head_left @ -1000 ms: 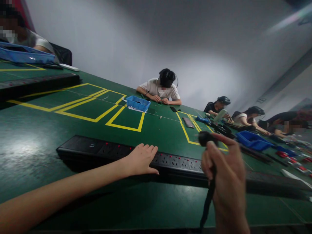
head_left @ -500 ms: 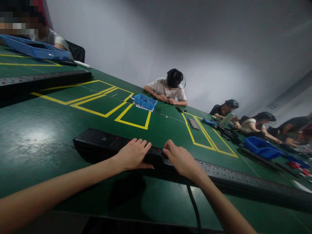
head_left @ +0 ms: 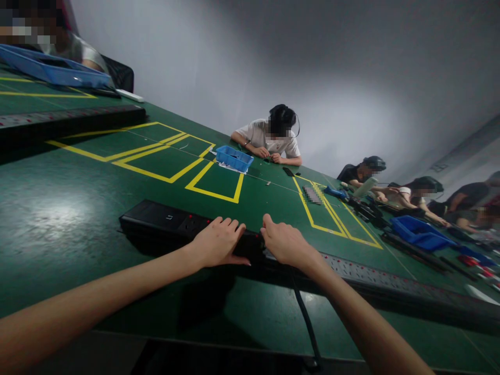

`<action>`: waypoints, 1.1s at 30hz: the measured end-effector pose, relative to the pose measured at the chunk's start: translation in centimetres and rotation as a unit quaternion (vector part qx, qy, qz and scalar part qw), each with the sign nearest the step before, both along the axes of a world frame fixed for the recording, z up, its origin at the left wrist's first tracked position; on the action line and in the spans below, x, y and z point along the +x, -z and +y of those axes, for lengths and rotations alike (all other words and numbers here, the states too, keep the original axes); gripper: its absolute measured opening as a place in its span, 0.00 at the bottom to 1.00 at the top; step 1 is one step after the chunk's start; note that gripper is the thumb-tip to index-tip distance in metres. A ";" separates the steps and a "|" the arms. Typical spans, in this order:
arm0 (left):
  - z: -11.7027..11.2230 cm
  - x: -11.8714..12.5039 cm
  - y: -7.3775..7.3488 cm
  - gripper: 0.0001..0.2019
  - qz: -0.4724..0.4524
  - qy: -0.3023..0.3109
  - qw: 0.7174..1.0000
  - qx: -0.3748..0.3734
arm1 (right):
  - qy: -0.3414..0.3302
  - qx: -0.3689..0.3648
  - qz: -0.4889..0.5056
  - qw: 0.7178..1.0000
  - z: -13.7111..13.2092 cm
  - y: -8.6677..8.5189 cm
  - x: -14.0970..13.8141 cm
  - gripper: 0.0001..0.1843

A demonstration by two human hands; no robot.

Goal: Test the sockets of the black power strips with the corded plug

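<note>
A long black power strip (head_left: 156,218) with red-marked outlets lies slantwise across the green table in front of me. Over its left part, my left hand (head_left: 221,242) is closed around the strip, fingers on top and thumb at the near side. Close by on the right, my right hand (head_left: 287,242) has its fingers curled together above the outlets. It grips what looks like a black plug, mostly hidden by the hand. A black cable (head_left: 302,307) runs from beneath this hand down over the table's near edge.
Yellow tape (head_left: 144,176) outlines boxes on the green table (head_left: 78,224). A small blue bin (head_left: 234,159) stands before a co-worker (head_left: 269,138) opposite. Another strip (head_left: 74,121) lies at left. Blue trays (head_left: 422,234), tools and more people are at right.
My right hand has risen slightly and its fingers are curled more tightly. The cable beneath it has shifted a little left. My left hand stays on the strip.
</note>
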State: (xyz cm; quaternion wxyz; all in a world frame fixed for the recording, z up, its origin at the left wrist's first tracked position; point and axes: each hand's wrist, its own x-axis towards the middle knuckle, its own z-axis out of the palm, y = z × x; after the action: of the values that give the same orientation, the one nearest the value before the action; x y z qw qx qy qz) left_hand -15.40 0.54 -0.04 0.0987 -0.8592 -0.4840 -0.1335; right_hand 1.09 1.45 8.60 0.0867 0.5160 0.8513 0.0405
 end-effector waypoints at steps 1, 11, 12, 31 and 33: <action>0.0 0.0 0.0 0.39 0.001 -0.001 1.000 -0.001 | 0.003 0.006 -0.002 1.000 -0.1 0.1 -0.3 0.12; 0.2 0.7 -0.2 0.38 0.021 -0.010 1.000 -0.013 | 0.147 0.066 0.058 0.985 -3.2 3.1 -0.1 0.13; 0.2 1.0 -0.2 0.38 0.020 -0.012 1.000 -0.013 | 0.146 0.061 0.064 0.985 -3.2 3.1 0.3 0.13; 0.3 5.6 -0.3 0.37 0.012 -0.021 0.999 -0.031 | 0.075 0.023 0.002 0.997 -1.4 1.4 4.0 0.12; 0.3 5.6 -0.3 0.38 0.012 -0.025 0.999 -0.032 | 0.066 0.011 0.018 0.998 -1.2 1.2 4.3 0.11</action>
State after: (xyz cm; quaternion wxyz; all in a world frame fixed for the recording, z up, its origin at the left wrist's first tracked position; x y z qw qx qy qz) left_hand -9.79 0.84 0.25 0.0806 -0.8511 -0.5080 -0.1047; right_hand 5.44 0.22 7.37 0.0687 0.5727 0.8162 0.0345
